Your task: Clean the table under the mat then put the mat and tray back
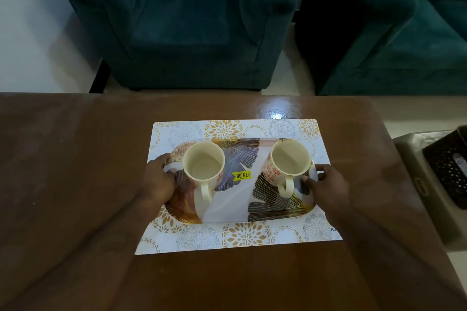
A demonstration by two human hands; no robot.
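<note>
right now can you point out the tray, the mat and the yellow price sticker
tray (227,207), head view, on the bare white middle of its floor
mat (242,235), head view, on the near strip in front of the tray
yellow price sticker (241,175), head view, on the sticker's middle, between the two mugs

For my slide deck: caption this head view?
Both hands, left hand and right hand, grip the tray holding two mugs.

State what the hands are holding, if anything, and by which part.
Both hands, left and right, grip the oblong leaf-patterned tray by its two short ends; it carries two cream mugs.
</note>
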